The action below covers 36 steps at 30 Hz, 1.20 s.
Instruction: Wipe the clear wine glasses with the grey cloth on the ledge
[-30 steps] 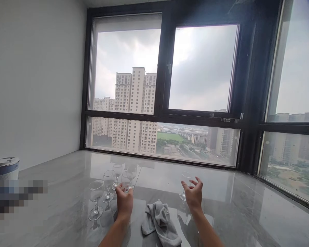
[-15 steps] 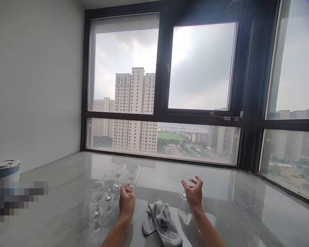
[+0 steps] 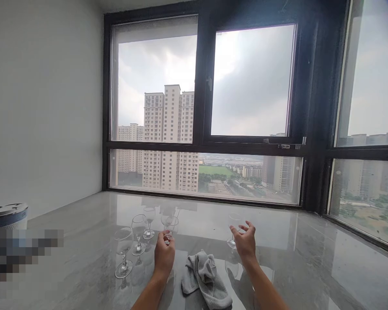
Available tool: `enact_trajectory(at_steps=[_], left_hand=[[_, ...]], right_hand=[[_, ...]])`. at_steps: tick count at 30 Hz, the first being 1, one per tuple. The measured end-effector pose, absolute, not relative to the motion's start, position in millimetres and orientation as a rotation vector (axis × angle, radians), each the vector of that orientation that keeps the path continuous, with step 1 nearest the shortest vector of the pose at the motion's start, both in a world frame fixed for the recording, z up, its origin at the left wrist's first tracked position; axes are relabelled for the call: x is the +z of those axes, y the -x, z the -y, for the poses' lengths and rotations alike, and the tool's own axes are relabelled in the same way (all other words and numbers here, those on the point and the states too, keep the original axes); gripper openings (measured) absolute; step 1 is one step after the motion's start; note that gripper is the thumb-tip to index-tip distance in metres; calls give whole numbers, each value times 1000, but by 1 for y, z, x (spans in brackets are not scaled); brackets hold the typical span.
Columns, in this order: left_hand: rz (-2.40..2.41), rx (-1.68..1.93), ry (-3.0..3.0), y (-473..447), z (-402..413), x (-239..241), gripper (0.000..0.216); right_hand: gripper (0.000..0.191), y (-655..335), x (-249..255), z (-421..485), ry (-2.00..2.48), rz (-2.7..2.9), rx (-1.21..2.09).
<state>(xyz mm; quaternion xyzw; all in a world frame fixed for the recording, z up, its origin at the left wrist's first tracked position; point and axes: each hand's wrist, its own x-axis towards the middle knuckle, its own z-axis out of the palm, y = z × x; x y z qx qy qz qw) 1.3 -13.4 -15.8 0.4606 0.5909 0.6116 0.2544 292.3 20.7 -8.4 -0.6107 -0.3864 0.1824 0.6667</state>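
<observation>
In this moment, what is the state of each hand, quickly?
Left hand: closed, holding a glass.
Right hand: open at another glass; touch cannot be told.

- The left hand (image 3: pixel 164 256) is bare, its back rounded and smooth; parts of its fingers are hidden from view.
- The left wrist (image 3: pixel 159 275) is bare and narrower than the hand.
- The left forearm (image 3: pixel 148 295) is slim and uncovered as far as the lower edge cuts it off.
- The right hand (image 3: pixel 245 244) is bare too, with slender fingers (image 3: pixel 251 228) tapering to rounded tips; the nails are too small to make out.
- The right wrist (image 3: pixel 250 261) is bare and slim.
- The right forearm (image 3: pixel 267 290) is uncovered, smooth in outline, broadening towards the lower edge.
</observation>
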Motion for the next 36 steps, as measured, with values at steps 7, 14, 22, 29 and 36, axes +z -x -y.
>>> enact_trajectory(at_steps=[7, 14, 22, 29, 36], left_hand=[[-1589, 1686, -1302, -3, 13, -17, 33], [-1543, 1612, -1332, -6, 21, -11, 44], [-1523, 1628, -1485, -9, 22, -12, 54], [-1615, 1565, -1611, -10, 27, -9, 43], [-1666, 1277, -1893, -17, 33, -9, 31]], right_hand=[[71, -293, -8, -17, 1407, 847, 428], [65, -270, 19, 10, 1308, 930, 241], [90, -234, 8, 49, 1058, 2056, 791], [80, -235, -7, 33, 1141, 1929, 589], [76, -230, 4, 27, 991, 1752, 434]])
